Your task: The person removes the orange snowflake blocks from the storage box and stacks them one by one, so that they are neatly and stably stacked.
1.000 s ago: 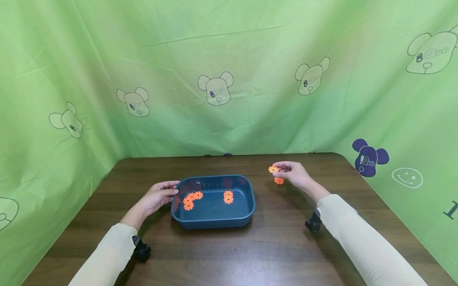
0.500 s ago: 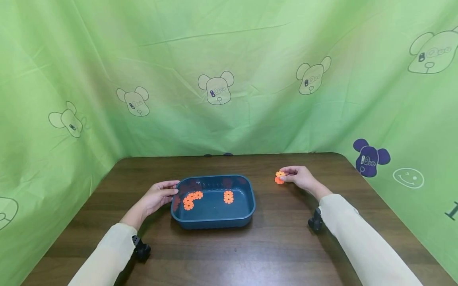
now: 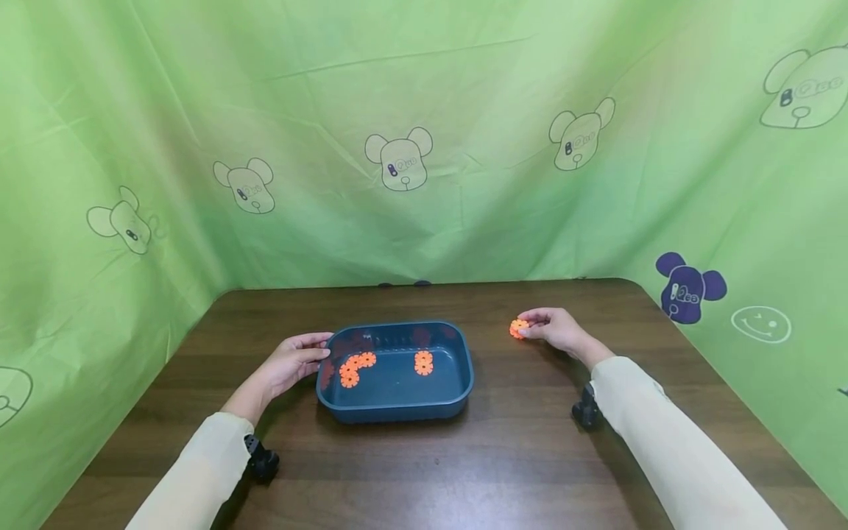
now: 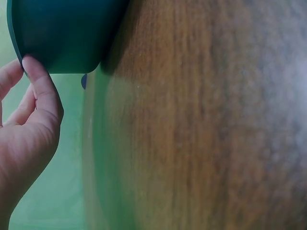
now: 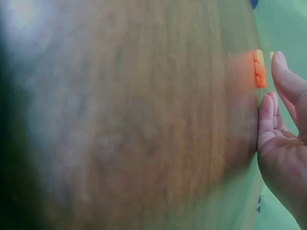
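Observation:
My left hand (image 3: 291, 366) grips the left rim of a blue rectangular plastic basin (image 3: 396, 414), thumb on one side and fingers on the other, as the left wrist view also shows. Inside the basin lie several orange flower-shaped plastic pieces (image 3: 350, 379) toward the left, and another orange group (image 3: 423, 363) sits right of its middle. At the right, my right hand (image 3: 555, 328) pinches an orange flower piece (image 5: 272, 54), mostly hidden behind the thumb in the right wrist view. Close by on the table are orange flower pieces (image 5: 259, 69), overlapping the held one in the head view.
The brown wooden table (image 3: 424, 478) carries the basin near its middle. Behind and around it hangs a green curtain (image 3: 464, 235) with bear-head prints. Black wrist cameras sit below both pale sleeves (image 3: 662, 434).
My right hand has moved slightly right and down, bringing the flower piece from above left onto the orange one on the table. The left hand and basin stay put.

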Demonstrator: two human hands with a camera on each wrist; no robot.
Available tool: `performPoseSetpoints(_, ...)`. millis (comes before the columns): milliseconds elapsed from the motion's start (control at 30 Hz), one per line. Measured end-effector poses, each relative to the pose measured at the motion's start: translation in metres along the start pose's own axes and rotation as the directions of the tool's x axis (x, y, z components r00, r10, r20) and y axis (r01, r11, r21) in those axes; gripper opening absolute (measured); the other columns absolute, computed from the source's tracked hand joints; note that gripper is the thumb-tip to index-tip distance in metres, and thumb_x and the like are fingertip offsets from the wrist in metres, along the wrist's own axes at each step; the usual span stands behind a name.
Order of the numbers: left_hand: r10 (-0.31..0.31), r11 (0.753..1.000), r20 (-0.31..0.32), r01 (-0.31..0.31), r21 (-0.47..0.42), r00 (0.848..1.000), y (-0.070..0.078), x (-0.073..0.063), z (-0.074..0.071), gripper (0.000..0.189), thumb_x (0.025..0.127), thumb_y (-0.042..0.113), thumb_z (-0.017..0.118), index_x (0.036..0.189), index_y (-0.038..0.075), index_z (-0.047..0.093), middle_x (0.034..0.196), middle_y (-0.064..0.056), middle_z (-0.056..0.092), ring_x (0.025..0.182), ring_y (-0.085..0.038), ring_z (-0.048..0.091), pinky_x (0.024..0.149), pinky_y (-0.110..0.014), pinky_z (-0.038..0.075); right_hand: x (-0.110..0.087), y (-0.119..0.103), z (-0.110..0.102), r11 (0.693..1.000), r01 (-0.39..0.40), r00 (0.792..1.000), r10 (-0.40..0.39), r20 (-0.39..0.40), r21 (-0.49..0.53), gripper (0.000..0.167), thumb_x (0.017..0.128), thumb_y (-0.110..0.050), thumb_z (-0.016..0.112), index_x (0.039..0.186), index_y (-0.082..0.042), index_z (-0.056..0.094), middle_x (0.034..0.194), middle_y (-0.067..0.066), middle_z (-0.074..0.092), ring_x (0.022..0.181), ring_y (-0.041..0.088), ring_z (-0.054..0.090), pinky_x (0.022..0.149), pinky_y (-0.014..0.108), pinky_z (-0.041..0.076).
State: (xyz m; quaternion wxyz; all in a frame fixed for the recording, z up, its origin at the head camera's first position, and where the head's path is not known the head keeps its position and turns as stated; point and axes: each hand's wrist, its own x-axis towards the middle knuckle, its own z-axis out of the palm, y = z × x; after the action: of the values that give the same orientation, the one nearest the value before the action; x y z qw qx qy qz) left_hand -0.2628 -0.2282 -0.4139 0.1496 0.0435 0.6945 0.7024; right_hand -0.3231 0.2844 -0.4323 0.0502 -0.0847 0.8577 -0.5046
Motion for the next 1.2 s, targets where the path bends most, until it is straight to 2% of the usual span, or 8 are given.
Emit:
performPoseSetpoints(133, -0.007, 1.000, -0.004, 0.007, 0.006, 1.000, 0.0003, 0.0014, -0.0008, 0.050, 0.094, 0.004, 0.061, 0.140, -0.008, 0.044, 0.108, -0.005, 0.058, 0.094, -0.013, 0.062, 0.083, -0.029, 0.052, 0.0001, -0.0008, 0.0008, 1.000, 0.020, 1.000, -0.020, 0.008, -0.004, 0.045, 0.086, -0.009, 0.074, 0.123, 0.012, 0.058, 0.099, 0.013, 0.065, 0.084, 0.013, 0.056, 0.070, 0.023, 0.049)
performPoseSetpoints(600, -0.018, 1.000, -0.018, 0.018, 0.008, 1.000, -0.0004, 0.0025, -0.0003, 0.051, 0.094, 0.003, 0.061, 0.140, -0.008, 0.044, 0.108, -0.004, 0.059, 0.093, -0.012, 0.062, 0.081, -0.028, 0.053, -0.0006, -0.0051, 0.0034, 0.999, 0.001, 1.000, -0.001, 0.010, -0.035, 0.044, 0.084, -0.010, 0.077, 0.120, 0.010, 0.060, 0.097, 0.012, 0.062, 0.080, 0.014, 0.052, 0.067, 0.022, 0.046)
performPoseSetpoints(933, -0.029, 1.000, -0.035, 0.029, 0.006, 0.999, 0.0003, 0.0025, 0.0005, 0.050, 0.093, 0.002, 0.062, 0.139, -0.007, 0.045, 0.109, -0.005, 0.059, 0.092, -0.013, 0.062, 0.082, -0.029, 0.053, -0.0005, -0.0049, 0.0042, 0.998, -0.020, 1.000, 0.021, 0.012, -0.062, 0.039, 0.086, -0.006, 0.074, 0.119, 0.009, 0.061, 0.098, 0.012, 0.062, 0.081, 0.015, 0.052, 0.069, 0.023, 0.047)
performPoseSetpoints(1200, -0.028, 0.999, -0.023, 0.028, 0.016, 0.999, 0.0006, 0.0018, 0.0003, 0.051, 0.094, 0.004, 0.062, 0.140, -0.007, 0.044, 0.110, -0.005, 0.059, 0.093, -0.013, 0.062, 0.082, -0.028, 0.053, 0.0003, -0.0043, 0.0037, 0.998, -0.014, 1.000, 0.014, 0.007, -0.067, 0.041, 0.085, -0.006, 0.075, 0.120, 0.010, 0.060, 0.099, 0.013, 0.062, 0.082, 0.016, 0.052, 0.069, 0.022, 0.047)
